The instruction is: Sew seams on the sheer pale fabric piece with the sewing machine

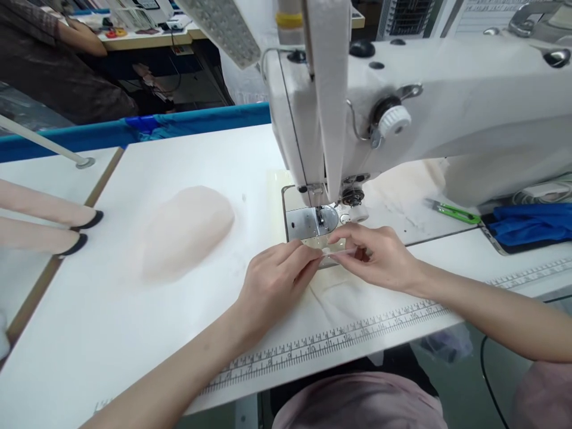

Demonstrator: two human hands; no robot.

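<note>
Strip, pale and narrow (345, 252), sits between my two hands, just in front of the metal plate (298, 223) of the sewing machine (308, 125). Left hand (273, 275): thumb and forefinger are pressed together, pinching the strip's left end. Right hand (385, 257): the forefinger arches apart from the thumb, with the other fingers (364, 253) curled; the strip runs in along the thumb, but whether they grip it I cannot tell.

The presser foot (320, 215) stands just beyond my fingertips. Its height, raised or lowered, is too small to read.

Risks noted. The strip is thin and short, so an uneven pull between my hands could twist it or draw it out of the left pinch. Should the needle run with my right forefinger this near, a fingertip could be struck; a careless press of the pedal, which is out of view, would be the cause. Poor alignment at the plate could let the edge fold under itself.

Secondary findings: a sheer beige piece (187, 229) lies flat on the bench (89, 333), apart from my left hand. It looks light, and a sweep of my forearm could crease or shift it. The green cutter (456, 213) lies right of the needle area, near the blue cloth (531, 223); a wide reach of my right arm could knock it.
</note>
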